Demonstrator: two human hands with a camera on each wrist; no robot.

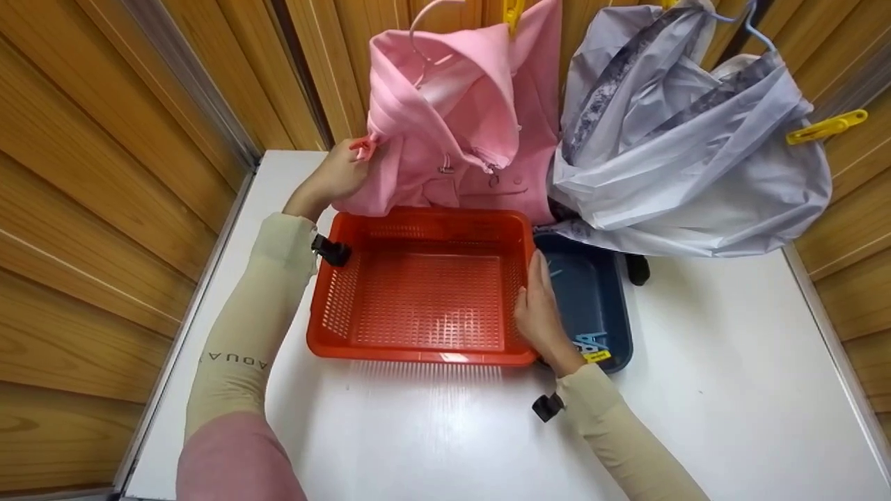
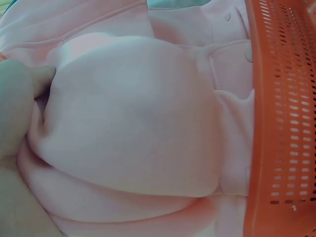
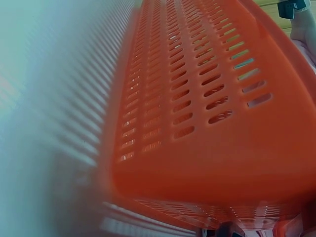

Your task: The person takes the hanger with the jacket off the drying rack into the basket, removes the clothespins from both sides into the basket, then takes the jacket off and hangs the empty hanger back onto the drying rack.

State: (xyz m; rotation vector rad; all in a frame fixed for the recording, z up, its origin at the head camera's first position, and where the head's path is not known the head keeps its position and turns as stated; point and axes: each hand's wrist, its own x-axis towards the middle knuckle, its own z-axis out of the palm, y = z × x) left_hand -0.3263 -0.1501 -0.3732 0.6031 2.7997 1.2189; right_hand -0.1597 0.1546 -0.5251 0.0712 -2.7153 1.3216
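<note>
Nearest us, on the white table (image 1: 431,431), the red basket (image 1: 418,356) faces us with its open top, and our right hand (image 1: 546,323) grips its right rim, thumb over the inside and fingers along the outside. We judge the slotted plastic light, fairly stiff and a little slick, so the rim seems the surest hold. Just beside it, partly behind our right hand, the dark blue tray (image 1: 588,278) holds small clothespins (image 1: 592,341). Beyond the basket's far rim hangs the pink garment (image 1: 404,167), where our left hand (image 1: 340,170) pinches the red clip (image 1: 363,147) at its left edge, 1 fingertip against a fold; our 2 hands are well apart. The cloth looks thick, soft and floppy, likely to sag if taken by 1 corner, so we would support it near the hanger (image 1: 418,42). The springy clip is best squeezed at its handles. Alongside, the grey garment (image 1: 696,153), bearing a yellow clip (image 1: 828,126), looks thinner and slipperier.
</note>
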